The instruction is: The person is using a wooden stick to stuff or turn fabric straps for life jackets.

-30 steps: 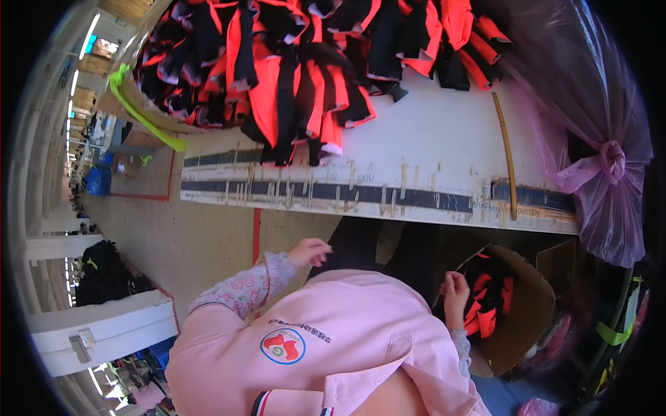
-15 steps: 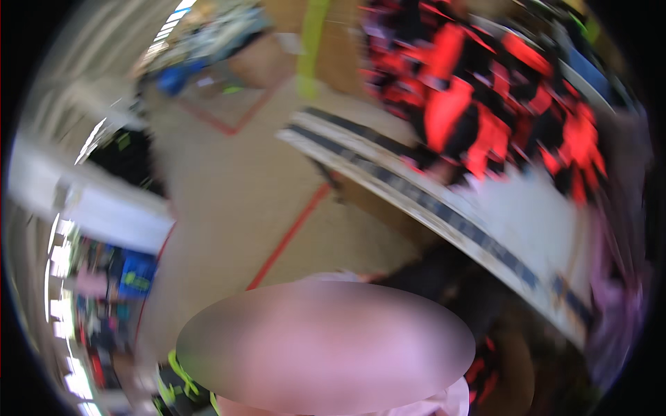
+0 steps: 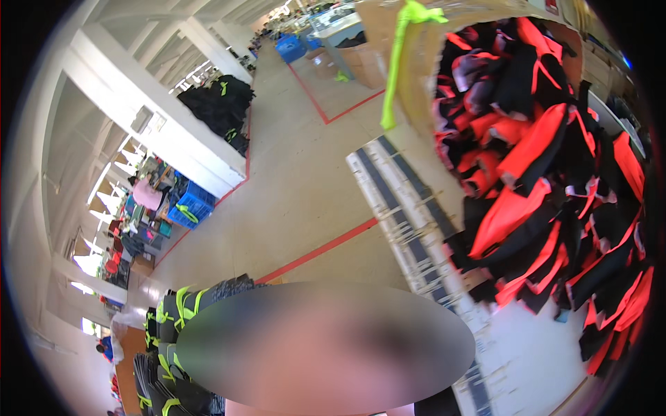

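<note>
Neither my left hand nor my right hand shows in the head view; a blurred oval covers the lower middle of the picture. To the right lies a big heap of red, orange and black fabric pieces (image 3: 548,180) on a white worktable (image 3: 541,347). The table's near edge (image 3: 409,222) carries a strip of dark and pale markings. A neon green strap (image 3: 399,55) hangs over the far end of the heap.
Tan floor with red lines (image 3: 312,253) spreads to the left. Bundles of black fabric tied with neon green bands (image 3: 173,333) stack at lower left. More black bundles (image 3: 218,104) lie by a white beam. Blue crates (image 3: 189,208) and distant workers sit further left.
The view has swung sharply left and tilted. My hands and pink sleeves, seen a second ago near the table edge, are out of sight now. The fabric heap has shifted to the right side.
</note>
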Tool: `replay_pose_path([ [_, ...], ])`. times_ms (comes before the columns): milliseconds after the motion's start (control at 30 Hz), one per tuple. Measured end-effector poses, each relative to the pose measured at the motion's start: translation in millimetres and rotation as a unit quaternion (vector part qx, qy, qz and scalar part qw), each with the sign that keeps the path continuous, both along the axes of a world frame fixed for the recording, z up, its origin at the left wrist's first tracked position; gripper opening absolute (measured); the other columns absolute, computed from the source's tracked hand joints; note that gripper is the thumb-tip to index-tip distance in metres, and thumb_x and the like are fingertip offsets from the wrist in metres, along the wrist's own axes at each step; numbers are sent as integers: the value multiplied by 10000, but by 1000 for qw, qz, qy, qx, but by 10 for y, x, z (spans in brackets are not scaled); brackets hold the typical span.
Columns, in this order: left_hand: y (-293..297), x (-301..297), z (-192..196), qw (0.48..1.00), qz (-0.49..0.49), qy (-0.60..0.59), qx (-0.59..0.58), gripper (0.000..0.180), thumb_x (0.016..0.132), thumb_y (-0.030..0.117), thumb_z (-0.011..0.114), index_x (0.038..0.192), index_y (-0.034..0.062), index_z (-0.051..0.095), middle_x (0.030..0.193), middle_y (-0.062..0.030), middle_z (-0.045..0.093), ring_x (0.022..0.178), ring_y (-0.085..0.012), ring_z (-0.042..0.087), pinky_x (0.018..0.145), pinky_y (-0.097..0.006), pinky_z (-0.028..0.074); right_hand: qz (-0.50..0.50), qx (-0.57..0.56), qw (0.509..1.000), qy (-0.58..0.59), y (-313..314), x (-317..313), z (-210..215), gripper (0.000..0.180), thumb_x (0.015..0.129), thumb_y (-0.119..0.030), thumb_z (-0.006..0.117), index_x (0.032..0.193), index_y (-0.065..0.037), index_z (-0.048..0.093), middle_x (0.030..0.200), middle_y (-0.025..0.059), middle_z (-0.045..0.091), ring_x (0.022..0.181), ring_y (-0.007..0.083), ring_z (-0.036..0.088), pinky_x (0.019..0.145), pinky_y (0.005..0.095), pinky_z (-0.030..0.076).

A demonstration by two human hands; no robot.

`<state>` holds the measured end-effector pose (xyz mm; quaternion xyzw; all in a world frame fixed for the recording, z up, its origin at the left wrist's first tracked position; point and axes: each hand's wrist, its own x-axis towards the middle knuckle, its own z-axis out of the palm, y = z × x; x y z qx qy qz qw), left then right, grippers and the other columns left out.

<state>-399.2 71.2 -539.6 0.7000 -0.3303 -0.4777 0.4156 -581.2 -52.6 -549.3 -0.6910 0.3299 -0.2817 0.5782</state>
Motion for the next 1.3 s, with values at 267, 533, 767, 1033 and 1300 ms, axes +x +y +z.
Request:
replay_pose_path([
  [267, 25, 295, -123, 948, -317, 14, -41, 523, 894, 464, 445, 1256, 89, 488, 1211, -143, 549, 1042, -272, 560, 913, -365, 423, -200, 15, 973, 112, 352, -1615, 268, 153, 829, -95, 544, 940, -23, 620, 839, 192, 631, 834, 352, 604, 732, 404, 486],
  [533, -441, 434, 175, 754, -567, -267, 195, 394, 866, 396, 491, 1098, 96, 597, 1048, -167, 614, 951, -269, 599, 800, -343, 469, -475, 29, 844, 247, 3059, -2227, 716, 155, 826, -98, 545, 941, -26, 620, 839, 203, 628, 839, 370, 601, 735, 417, 486],
  [767, -1558, -827, 3171, 874, -469, 119, -53, 148, 905, 162, 524, 865, 24, 561, 709, -7, 557, 650, -77, 544, 580, -217, 450, -480, 58, 865, 133, 1961, -2386, 2836, 99, 839, -80, 566, 816, 11, 597, 662, 78, 604, 617, 143, 572, 575, 279, 455],
  [1033, -3019, -3044, 3065, 810, -350, -184, -434, 366, 736, 164, 688, 1035, 69, 500, 945, -113, 529, 748, -240, 588, 651, -368, 490, -645, -236, 651, 324, 662, -3269, 3078, 196, 764, -80, 639, 943, -42, 568, 919, 158, 583, 835, 336, 560, 728, 388, 463],
  [1300, -4000, -3604, 2988, 804, -323, -377, -329, 242, 756, 205, 616, 934, 42, 598, 860, -159, 584, 859, -332, 593, 726, -421, 469, -562, -94, 810, 134, 688, -3027, 3113, 267, 746, -75, 670, 984, -42, 553, 924, 133, 579, 803, 239, 575, 673, 323, 476],
])
